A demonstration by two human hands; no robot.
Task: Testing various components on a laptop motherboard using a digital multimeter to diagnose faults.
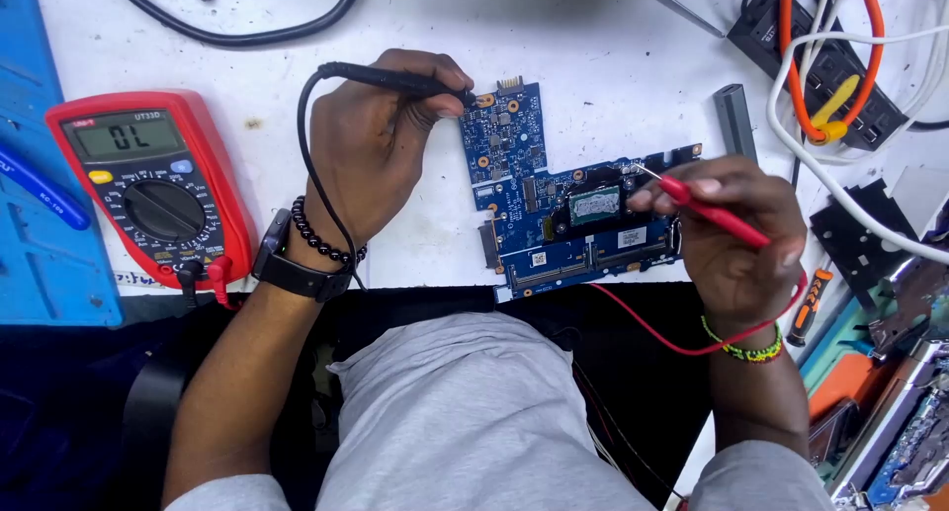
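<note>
A blue circuit board (pixel 554 210) lies on the white bench in front of me. My left hand (pixel 371 145) grips a black test probe (pixel 395 78), its tip resting on the board's upper left corner. My right hand (pixel 736 234) holds a red test probe (pixel 707 210), whose metal tip touches the board near its right edge. Black and red leads run from the probes to a red multimeter (pixel 153 190) at the left, its display lit.
A blue mat (pixel 40 264) lies at the far left. A black power strip (pixel 835 76) with orange and white cables sits at the upper right. A small grey bar (pixel 734 121) lies beside the board. Tools, a screwdriver (pixel 811 303) and parts crowd the right edge.
</note>
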